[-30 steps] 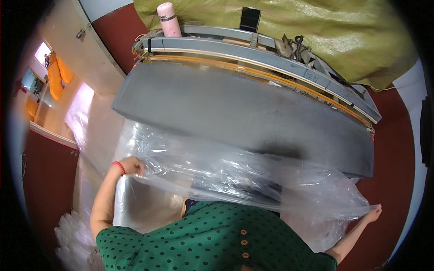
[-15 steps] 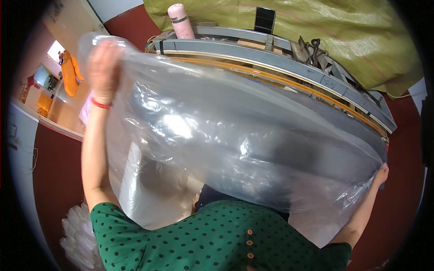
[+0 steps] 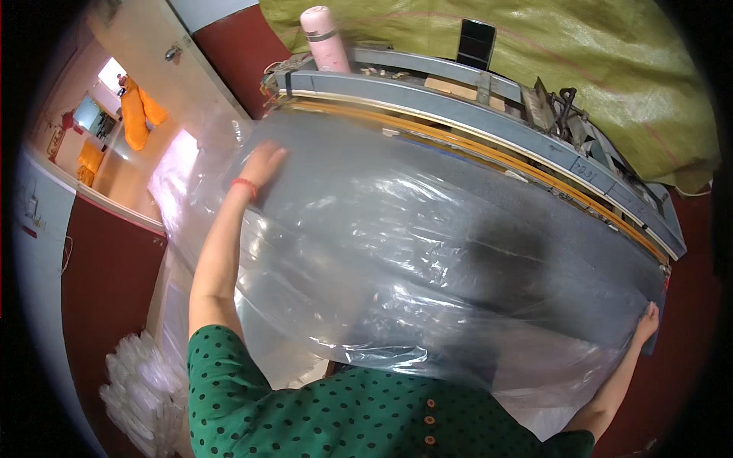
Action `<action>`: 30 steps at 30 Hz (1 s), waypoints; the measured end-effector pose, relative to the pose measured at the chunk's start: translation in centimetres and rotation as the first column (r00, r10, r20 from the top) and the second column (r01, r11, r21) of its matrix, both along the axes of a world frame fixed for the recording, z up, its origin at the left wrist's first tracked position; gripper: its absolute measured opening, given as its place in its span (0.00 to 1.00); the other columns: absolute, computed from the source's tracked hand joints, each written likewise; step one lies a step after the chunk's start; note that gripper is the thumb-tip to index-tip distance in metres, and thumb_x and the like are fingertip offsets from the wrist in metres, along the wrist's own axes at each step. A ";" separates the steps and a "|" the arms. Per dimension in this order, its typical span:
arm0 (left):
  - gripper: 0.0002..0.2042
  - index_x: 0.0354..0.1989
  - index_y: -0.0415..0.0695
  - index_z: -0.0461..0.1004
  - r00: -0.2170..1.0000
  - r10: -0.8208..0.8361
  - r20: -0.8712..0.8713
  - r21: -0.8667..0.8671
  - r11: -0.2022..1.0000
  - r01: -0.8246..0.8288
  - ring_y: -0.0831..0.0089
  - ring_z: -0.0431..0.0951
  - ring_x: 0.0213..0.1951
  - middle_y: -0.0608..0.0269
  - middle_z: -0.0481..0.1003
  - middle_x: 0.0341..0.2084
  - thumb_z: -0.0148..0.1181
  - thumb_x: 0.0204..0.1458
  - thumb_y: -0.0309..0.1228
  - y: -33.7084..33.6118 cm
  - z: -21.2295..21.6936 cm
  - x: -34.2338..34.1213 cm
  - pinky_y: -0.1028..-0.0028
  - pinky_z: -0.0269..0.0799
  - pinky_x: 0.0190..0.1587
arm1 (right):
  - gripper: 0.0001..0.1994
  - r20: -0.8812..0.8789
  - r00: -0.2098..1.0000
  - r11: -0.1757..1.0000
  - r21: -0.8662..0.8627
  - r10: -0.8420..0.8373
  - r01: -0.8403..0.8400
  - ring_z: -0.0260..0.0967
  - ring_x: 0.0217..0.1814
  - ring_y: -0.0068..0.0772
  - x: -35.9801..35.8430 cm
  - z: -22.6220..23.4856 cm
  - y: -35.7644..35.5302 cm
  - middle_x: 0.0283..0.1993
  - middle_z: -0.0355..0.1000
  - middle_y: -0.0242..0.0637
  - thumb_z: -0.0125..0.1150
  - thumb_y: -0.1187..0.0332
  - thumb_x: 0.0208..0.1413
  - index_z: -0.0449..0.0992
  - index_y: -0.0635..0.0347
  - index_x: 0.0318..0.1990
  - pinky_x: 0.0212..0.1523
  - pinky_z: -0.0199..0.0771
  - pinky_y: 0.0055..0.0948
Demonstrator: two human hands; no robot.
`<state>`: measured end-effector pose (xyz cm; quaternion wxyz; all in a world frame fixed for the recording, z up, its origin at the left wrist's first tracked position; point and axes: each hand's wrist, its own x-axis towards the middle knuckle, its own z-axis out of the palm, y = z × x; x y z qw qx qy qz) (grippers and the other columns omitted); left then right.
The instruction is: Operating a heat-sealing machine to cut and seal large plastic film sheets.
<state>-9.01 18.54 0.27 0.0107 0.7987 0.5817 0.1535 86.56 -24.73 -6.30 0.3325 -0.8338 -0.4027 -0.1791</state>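
Observation:
A wide clear plastic film point(image 3: 397, 221) lies wrinkled over a grey work surface point(image 3: 603, 237) and hangs down at my front. At the film's left part, my left hand point(image 3: 263, 164) is on it with fingers stretched out, slightly blurred; a red band circles that wrist. Out at the far right corner, my right hand point(image 3: 647, 322) is closed on the film's edge. Just beyond the film runs a long grey metal bar machine point(image 3: 458, 95) with orange strips point(image 3: 473, 141) along its near side.
A pink bottle point(image 3: 324, 42) and a dark phone point(image 3: 476, 44) stand behind the bar, against a yellow-green woven sheet point(image 3: 595, 61). Metal tools point(image 3: 561, 111) lie at the back right. Bundled clear plastic point(image 3: 145, 389) sits lower left, below an open doorway with a door point(image 3: 164, 57).
My left hand has come down and to the right, from holding the film raised to lying on it. The film now lies flatter across the surface. My right hand stays at the right corner.

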 end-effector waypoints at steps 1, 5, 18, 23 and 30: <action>0.22 0.52 0.45 0.62 0.996 0.078 0.051 -0.065 0.995 -0.074 0.56 0.54 0.57 0.54 0.59 0.54 0.46 0.51 0.43 1.2 -0.8 1.2 0.68 0.49 0.57 | 0.15 0.004 1.000 1.000 -0.006 -0.023 0.023 0.65 0.34 0.34 0.6 0.0 -0.8 0.33 0.69 0.44 0.44 0.61 0.56 0.68 0.66 0.37 0.38 0.63 0.28; 0.31 0.55 0.51 0.60 0.980 0.181 0.084 -0.072 0.982 -0.175 0.54 0.47 0.60 0.52 0.49 0.58 0.50 0.43 0.54 5.9 -2.6 0.1 0.62 0.43 0.60 | 0.16 0.111 0.982 0.985 -0.061 -0.153 0.161 0.66 0.43 0.35 3.7 0.3 -3.1 0.41 0.70 0.43 0.44 0.60 0.56 0.71 0.63 0.42 0.46 0.63 0.29; 0.11 0.36 0.40 0.71 0.536 -0.425 0.729 -0.418 0.344 0.841 0.78 0.71 0.35 0.64 0.73 0.32 0.52 0.49 0.34 -16.1 9.1 40.2 0.79 0.65 0.38 | 0.14 -0.485 0.874 0.954 0.248 -0.030 0.170 0.65 0.29 0.25 -1.7 1.7 0.0 0.27 0.71 0.34 0.54 0.60 0.49 0.73 0.63 0.32 0.33 0.64 0.25; 0.17 0.49 0.36 0.63 0.187 -0.443 0.877 -0.449 -0.616 0.648 0.69 0.64 0.50 0.55 0.67 0.47 0.48 0.51 0.27 -32.7 6.0 52.6 0.75 0.57 0.52 | 0.11 -0.620 0.739 0.894 0.446 0.266 0.053 0.54 0.20 0.16 -1.4 1.9 0.4 0.18 0.59 0.23 0.53 0.64 0.51 0.68 0.59 0.21 0.21 0.56 0.20; 0.35 0.58 0.38 0.49 0.322 -0.547 0.773 -0.400 -0.026 0.916 0.62 0.60 0.54 0.47 0.61 0.51 0.57 0.44 0.40 -43.4 -8.8 61.1 0.72 0.54 0.55 | 0.12 -0.628 0.756 0.880 0.449 0.185 0.158 0.53 0.19 0.17 -2.4 2.7 1.2 0.17 0.58 0.24 0.52 0.64 0.51 0.66 0.60 0.20 0.20 0.55 0.21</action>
